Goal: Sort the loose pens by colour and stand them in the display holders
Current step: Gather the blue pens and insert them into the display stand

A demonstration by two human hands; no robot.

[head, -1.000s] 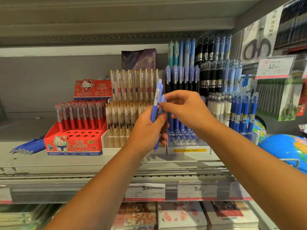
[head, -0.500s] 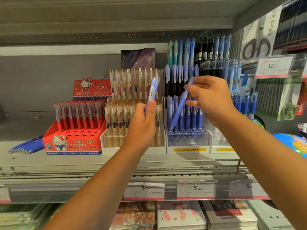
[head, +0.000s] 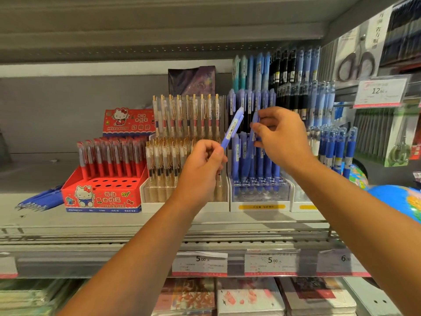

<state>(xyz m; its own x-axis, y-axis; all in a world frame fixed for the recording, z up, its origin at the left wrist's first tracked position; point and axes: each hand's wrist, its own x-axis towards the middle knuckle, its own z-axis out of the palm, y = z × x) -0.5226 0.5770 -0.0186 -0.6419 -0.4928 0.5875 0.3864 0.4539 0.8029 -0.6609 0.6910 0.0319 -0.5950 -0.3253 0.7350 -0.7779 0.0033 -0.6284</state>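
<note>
Your left hand (head: 200, 165), in the middle of the frame, grips a light blue plastic pen with a white label (head: 232, 130), tipped up to the right. Your right hand (head: 282, 137) pinches another blue pen (head: 252, 144) among the blue pens (head: 241, 156) in the clear plastic holder (head: 262, 197), middle right.

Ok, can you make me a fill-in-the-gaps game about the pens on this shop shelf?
1. The left hand grips a slanted plastic pen coloured ____.
2. The hand pinching a second blue pen at the clear plastic holder is the ____ one.
3. The cardboard box with the cartoon cat holds pens coloured ____.
4. The loose pile of blue pens lies on the grey metal shelf to the ____ of that box.

Missing words: blue, right, red, left.
</note>
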